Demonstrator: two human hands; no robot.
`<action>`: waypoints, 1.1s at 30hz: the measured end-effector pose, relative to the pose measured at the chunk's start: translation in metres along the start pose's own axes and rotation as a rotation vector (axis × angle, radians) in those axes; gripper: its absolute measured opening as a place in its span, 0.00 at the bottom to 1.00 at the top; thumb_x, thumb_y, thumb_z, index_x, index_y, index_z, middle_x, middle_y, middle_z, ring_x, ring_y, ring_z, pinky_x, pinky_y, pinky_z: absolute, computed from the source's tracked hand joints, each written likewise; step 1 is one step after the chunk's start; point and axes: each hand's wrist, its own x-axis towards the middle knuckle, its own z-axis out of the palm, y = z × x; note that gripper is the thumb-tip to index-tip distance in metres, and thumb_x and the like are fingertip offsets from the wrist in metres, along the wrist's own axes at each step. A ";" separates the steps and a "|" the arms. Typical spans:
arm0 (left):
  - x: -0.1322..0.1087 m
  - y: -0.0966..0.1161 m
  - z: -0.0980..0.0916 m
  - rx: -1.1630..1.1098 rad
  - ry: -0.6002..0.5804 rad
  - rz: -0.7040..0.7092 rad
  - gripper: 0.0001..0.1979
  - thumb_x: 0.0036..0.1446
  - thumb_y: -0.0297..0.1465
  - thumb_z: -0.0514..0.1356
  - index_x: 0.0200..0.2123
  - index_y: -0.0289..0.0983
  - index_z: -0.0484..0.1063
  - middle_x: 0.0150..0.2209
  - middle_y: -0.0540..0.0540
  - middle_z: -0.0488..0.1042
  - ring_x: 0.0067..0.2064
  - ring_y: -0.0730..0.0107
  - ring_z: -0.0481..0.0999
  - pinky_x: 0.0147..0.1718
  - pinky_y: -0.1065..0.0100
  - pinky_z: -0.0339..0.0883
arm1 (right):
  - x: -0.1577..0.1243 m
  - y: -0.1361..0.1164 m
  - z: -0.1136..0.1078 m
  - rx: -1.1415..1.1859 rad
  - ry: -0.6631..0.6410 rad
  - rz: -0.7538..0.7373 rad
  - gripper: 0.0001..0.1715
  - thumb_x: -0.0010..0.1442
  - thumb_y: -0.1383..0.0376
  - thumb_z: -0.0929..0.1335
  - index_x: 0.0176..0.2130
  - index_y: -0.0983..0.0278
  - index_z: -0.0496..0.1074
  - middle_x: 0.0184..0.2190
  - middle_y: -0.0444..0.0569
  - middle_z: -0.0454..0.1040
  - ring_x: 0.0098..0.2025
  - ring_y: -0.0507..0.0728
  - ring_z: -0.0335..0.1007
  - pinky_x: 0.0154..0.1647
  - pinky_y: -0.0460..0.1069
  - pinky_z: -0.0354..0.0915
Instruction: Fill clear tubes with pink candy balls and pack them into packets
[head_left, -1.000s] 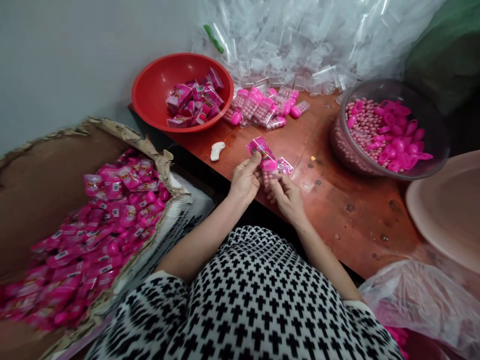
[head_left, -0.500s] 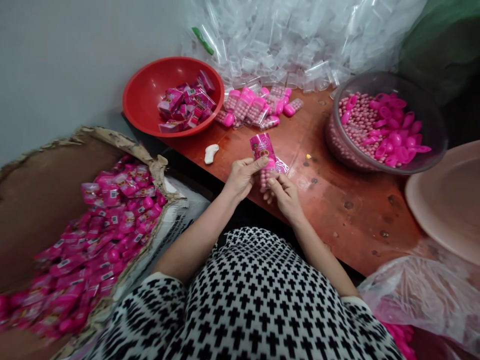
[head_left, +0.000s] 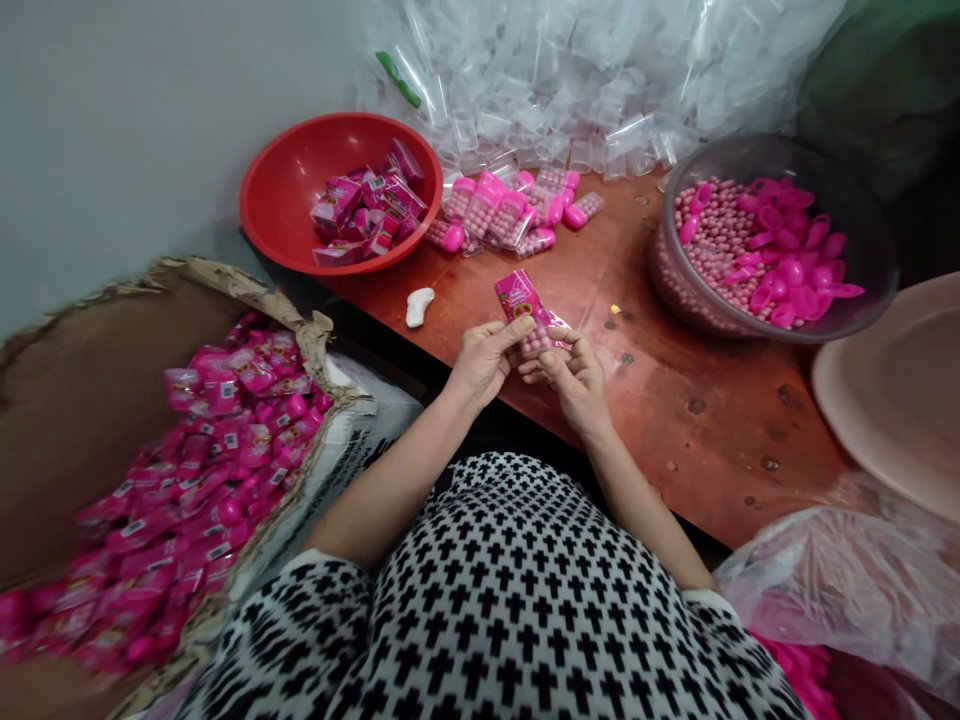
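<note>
We're pinching a pink printed wrapper (head_left: 519,298) onto a clear tube of pink beads (head_left: 535,342), both held between the hands just above the counter (head_left: 697,440), near its near edge. Left hand (head_left: 487,360): thumb and fingers narrow on the wrapper. Right hand (head_left: 574,385): fingers narrow on the tube; the grip looks partly hidden. Far left on the counter, a red plastic bowl (head_left: 277,190) holds wrapped packs (head_left: 367,210). Far right, a clear bowl (head_left: 874,230) holds pink beads and caps. Near left, a torn cardboard box (head_left: 75,420) holds more packs.
</note>
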 end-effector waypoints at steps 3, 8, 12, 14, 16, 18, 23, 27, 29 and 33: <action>-0.003 -0.002 -0.001 -0.021 -0.017 -0.019 0.20 0.35 0.36 0.78 0.25 0.28 0.77 0.25 0.45 0.77 0.25 0.74 0.74 0.22 0.73 0.67 | -0.002 -0.004 0.000 0.011 -0.002 0.003 0.27 0.52 0.50 0.77 0.43 0.58 0.65 0.27 0.38 0.78 0.26 0.50 0.76 0.28 0.45 0.74; -0.017 -0.008 -0.001 -0.027 -0.052 0.003 0.21 0.35 0.37 0.78 0.25 0.28 0.77 0.23 0.48 0.75 0.23 0.77 0.71 0.22 0.73 0.66 | 0.002 -0.004 0.013 -0.024 0.033 0.014 0.28 0.50 0.48 0.77 0.39 0.58 0.64 0.24 0.36 0.76 0.22 0.49 0.73 0.25 0.45 0.73; -0.041 0.015 -0.022 0.010 0.182 0.263 0.19 0.43 0.43 0.75 0.28 0.34 0.77 0.31 0.46 0.82 0.34 0.68 0.81 0.39 0.67 0.76 | 0.004 -0.009 0.020 -0.049 -0.007 0.028 0.28 0.47 0.47 0.78 0.36 0.60 0.66 0.23 0.37 0.75 0.23 0.48 0.73 0.25 0.44 0.71; -0.054 0.037 -0.044 0.007 0.370 0.497 0.25 0.54 0.56 0.62 0.34 0.38 0.77 0.37 0.49 0.84 0.41 0.67 0.83 0.45 0.65 0.76 | 0.004 -0.016 0.013 -0.078 0.003 0.032 0.26 0.49 0.47 0.77 0.34 0.61 0.68 0.23 0.39 0.76 0.23 0.48 0.73 0.25 0.43 0.69; -0.059 0.054 -0.066 0.059 0.468 0.603 0.35 0.63 0.61 0.43 0.44 0.43 0.77 0.44 0.52 0.83 0.50 0.66 0.81 0.50 0.65 0.75 | 0.005 -0.023 0.000 -0.121 0.069 0.010 0.23 0.52 0.47 0.76 0.32 0.61 0.70 0.24 0.41 0.78 0.22 0.48 0.72 0.23 0.43 0.68; -0.052 0.056 -0.081 0.180 0.474 0.659 0.37 0.64 0.61 0.39 0.51 0.44 0.75 0.50 0.51 0.81 0.55 0.65 0.79 0.53 0.63 0.73 | 0.006 -0.029 -0.016 -0.173 0.153 -0.033 0.22 0.54 0.47 0.75 0.31 0.62 0.70 0.25 0.42 0.78 0.22 0.48 0.71 0.23 0.43 0.67; 0.003 0.003 -0.062 1.081 0.084 0.756 0.28 0.60 0.52 0.60 0.56 0.41 0.75 0.61 0.40 0.73 0.64 0.54 0.70 0.66 0.49 0.60 | 0.006 -0.033 -0.035 -0.255 0.221 -0.060 0.23 0.54 0.47 0.75 0.30 0.62 0.70 0.24 0.42 0.77 0.21 0.48 0.71 0.23 0.43 0.68; 0.037 -0.033 -0.034 1.555 -0.134 0.726 0.20 0.63 0.40 0.62 0.57 0.41 0.74 0.65 0.39 0.68 0.70 0.49 0.61 0.69 0.40 0.50 | 0.001 -0.031 -0.033 -0.292 0.205 -0.017 0.24 0.54 0.46 0.74 0.29 0.62 0.70 0.23 0.42 0.77 0.21 0.49 0.72 0.22 0.44 0.67; 0.044 -0.039 -0.030 1.639 -0.141 0.716 0.18 0.63 0.36 0.62 0.55 0.41 0.76 0.65 0.39 0.68 0.70 0.48 0.61 0.68 0.38 0.50 | 0.001 -0.030 -0.035 -0.295 0.196 0.000 0.23 0.54 0.46 0.74 0.29 0.62 0.70 0.23 0.43 0.77 0.21 0.49 0.72 0.22 0.44 0.67; 0.048 -0.040 -0.036 1.585 -0.114 0.735 0.12 0.63 0.33 0.62 0.49 0.40 0.79 0.62 0.40 0.72 0.68 0.49 0.65 0.68 0.38 0.49 | 0.005 -0.026 -0.042 -0.331 0.194 0.016 0.24 0.54 0.46 0.74 0.29 0.62 0.70 0.24 0.43 0.76 0.23 0.49 0.70 0.23 0.44 0.66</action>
